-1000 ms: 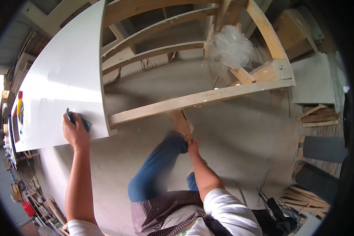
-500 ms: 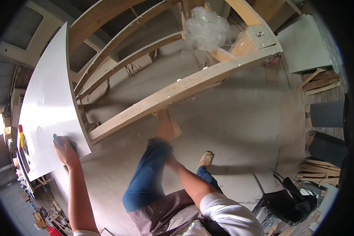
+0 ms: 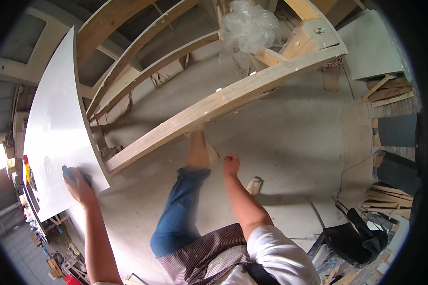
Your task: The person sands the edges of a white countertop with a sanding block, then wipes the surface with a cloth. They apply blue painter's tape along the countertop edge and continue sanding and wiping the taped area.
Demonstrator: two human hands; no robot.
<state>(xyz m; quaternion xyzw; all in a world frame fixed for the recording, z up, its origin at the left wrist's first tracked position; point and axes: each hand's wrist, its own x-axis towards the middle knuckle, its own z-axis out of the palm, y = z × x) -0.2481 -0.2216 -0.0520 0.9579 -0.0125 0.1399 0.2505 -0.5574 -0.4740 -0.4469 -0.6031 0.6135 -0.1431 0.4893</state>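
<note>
Timber frame [image 3: 223, 103]: upper centre of the view. White panel [image 3: 59, 123]: left side, glossy. Right hand [image 3: 231, 165]: centre, fingers curled into a fist; any small item inside cannot be made out. Left hand [image 3: 80, 189]: lower left, fingers wrapped over a pad. Blue pad [image 3: 86, 178]: against the panel's lower part; best kept flat, pressure even, lighter near the edge.
</note>
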